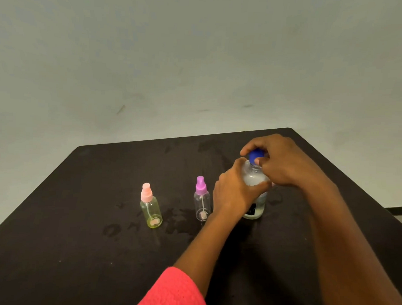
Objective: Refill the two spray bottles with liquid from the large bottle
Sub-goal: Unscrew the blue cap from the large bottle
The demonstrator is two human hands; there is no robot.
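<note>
A large clear bottle [256, 206] with liquid inside stands upright on the dark table [78, 250]. My left hand [234, 194] grips its body from the left. My right hand [279, 162] curls its fingers round the blue cap [254, 157] on top. Left of the large bottle stands a small clear spray bottle with a purple nozzle [201, 199], close to my left wrist. Further left stands a yellow-green spray bottle with a pink nozzle [150, 206]. Both spray heads are on.
Wet patches [174, 222] show on the table around and between the spray bottles. The table's far edge [184, 138] meets a plain wall, and its right edge runs down past my right forearm.
</note>
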